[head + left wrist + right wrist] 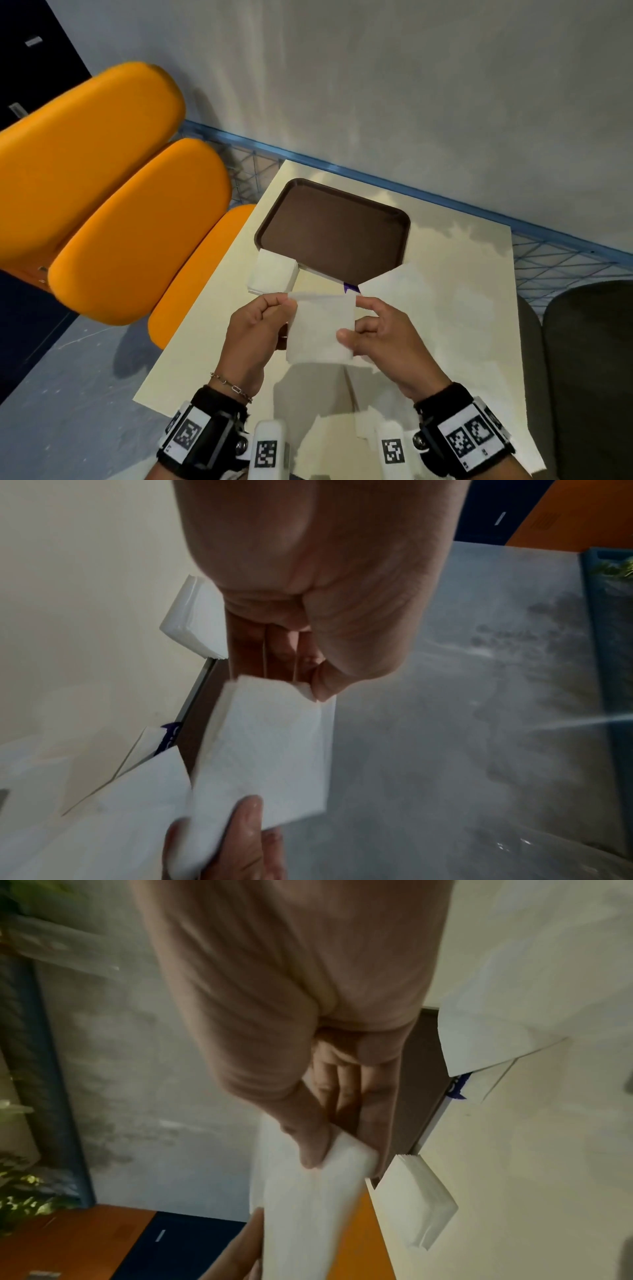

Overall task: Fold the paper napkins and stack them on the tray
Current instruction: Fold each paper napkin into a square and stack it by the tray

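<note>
A white paper napkin [320, 327] hangs in the air between both hands, above the cream table's near half. My left hand [263, 317] pinches its upper left corner. My right hand [363, 329] pinches its right edge between thumb and fingers. In the left wrist view the napkin [270, 748] hangs below my thumb, and in the right wrist view my thumb presses on the napkin [308, 1204]. A stack of folded napkins [272, 272] lies on the table at the near left corner of the brown tray [334, 233]. The tray holds nothing.
A white napkin packet [394, 284] with a purple label lies by the tray's near right corner. Orange chairs [120, 192] stand left of the table [462, 342]. A dark seat [589, 359] is at the right. A grey wall with a blue rail runs behind.
</note>
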